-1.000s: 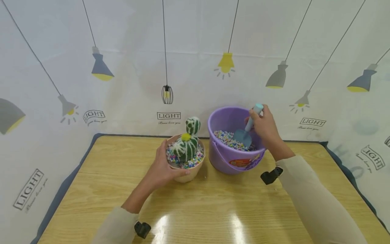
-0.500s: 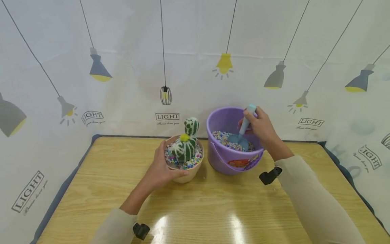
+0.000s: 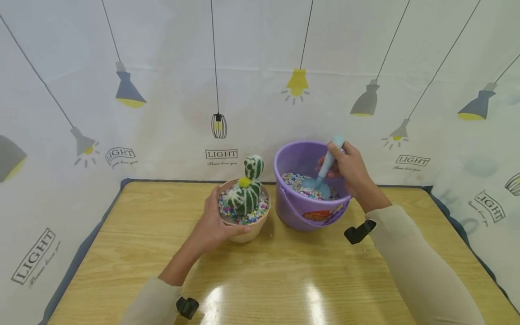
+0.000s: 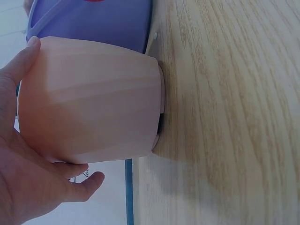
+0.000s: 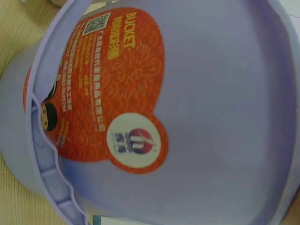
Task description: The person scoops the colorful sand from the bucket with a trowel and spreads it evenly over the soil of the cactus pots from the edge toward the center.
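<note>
My left hand grips the side of a peach flower pot, thumb across its front near the rim. In the pot stands a green and white cactus with a yellow flower, set in multicoloured pebbles. To the right is a purple bucket partly filled with similar pebbles. Over its right rim, my right hand holds a light blue scoop by its handle; the scoop's blade lies low in the bucket, partly sunk in the pebbles. The right wrist view shows mostly bucket wall.
Both containers stand on a wooden table, near its back edge. A white sheet printed with lamps rises behind and at the sides. The bucket's handle hangs down over its red label. Tiny bits lie on the table.
My right hand has moved the scoop slightly left and turned its blade lower into the pebbles. The left hand keeps its grip on the pot. The head view has shifted a little.
</note>
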Demonstrator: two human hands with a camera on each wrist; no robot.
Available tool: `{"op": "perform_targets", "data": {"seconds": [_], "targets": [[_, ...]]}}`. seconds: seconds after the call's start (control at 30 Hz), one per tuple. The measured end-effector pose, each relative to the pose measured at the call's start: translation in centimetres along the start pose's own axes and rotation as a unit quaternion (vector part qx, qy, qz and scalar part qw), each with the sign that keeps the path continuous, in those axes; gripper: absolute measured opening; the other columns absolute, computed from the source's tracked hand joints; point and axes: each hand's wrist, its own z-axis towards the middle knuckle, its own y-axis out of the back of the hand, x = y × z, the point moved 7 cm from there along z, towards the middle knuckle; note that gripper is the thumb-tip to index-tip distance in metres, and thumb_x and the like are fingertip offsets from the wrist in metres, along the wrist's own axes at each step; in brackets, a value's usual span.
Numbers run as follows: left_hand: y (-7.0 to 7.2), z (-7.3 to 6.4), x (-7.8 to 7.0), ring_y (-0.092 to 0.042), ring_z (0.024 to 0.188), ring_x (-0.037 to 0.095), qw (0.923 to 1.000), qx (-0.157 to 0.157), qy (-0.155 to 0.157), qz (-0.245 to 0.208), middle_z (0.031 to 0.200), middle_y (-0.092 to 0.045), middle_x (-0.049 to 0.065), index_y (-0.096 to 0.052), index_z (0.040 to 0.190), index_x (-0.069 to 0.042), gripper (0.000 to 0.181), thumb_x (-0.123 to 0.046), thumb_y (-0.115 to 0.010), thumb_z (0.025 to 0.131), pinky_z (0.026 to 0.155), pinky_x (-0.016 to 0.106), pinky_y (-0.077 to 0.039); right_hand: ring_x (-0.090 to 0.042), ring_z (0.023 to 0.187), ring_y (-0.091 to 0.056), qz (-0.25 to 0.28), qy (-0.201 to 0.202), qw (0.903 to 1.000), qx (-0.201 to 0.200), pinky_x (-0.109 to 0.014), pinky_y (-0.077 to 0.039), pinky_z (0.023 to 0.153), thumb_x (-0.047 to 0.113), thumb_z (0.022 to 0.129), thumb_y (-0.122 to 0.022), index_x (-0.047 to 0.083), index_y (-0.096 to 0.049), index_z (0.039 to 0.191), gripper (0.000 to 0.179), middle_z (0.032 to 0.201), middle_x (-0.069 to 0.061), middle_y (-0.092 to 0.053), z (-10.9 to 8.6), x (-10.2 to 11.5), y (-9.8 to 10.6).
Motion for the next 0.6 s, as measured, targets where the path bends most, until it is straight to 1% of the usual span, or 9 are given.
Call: {"op": "perform_targets", "data": {"seconds": [0.23, 0.5, 0.6], "targets": [[-0.07, 0.01, 0.08, -0.026, 0.14, 0.04, 1.0, 0.0, -0.003, -0.002, 0.159, -0.008, 0.018, 0.001, 0.156, -0.015, 0.135, -0.044, -0.09, 0.062, 0.113, 0.058, -0.025, -0.021, 0.072, -0.073, 0.027, -0.018, 0.9995, -0.008, -0.028, -0.057, 0.055, 0.037, 0.1, -0.051, 0.01, -0.047, 0.112, 0.03, 0.082, -0.005, -0.072, 0.04, -0.17, 0.07], [-0.02, 0.03, 0.03, -0.027, 0.14, 0.039, 1.0, -0.004, -0.008, -0.001, 0.158, -0.011, 0.017, 0.0, 0.156, -0.018, 0.134, -0.046, -0.09, 0.061, 0.113, 0.058, -0.026, -0.021, 0.071, -0.073, 0.064, -0.038, 0.9969, -0.027, -0.029, -0.058, 0.054, 0.034, 0.102, -0.047, 0.006, -0.046, 0.112, 0.029, 0.078, -0.005, -0.071, 0.17, -0.25, 0.33], [-0.08, 0.03, 0.17, -0.027, 0.14, 0.04, 1.0, -0.003, -0.007, 0.004, 0.159, -0.01, 0.018, 0.001, 0.156, -0.017, 0.135, -0.047, -0.09, 0.061, 0.113, 0.058, -0.026, -0.021, 0.07, -0.073, 0.067, -0.041, 0.9963, -0.034, -0.029, -0.058, 0.055, 0.034, 0.103, -0.046, 0.005, -0.046, 0.111, 0.03, 0.077, -0.005, -0.071, 0.23, -0.35, 0.44]]}}
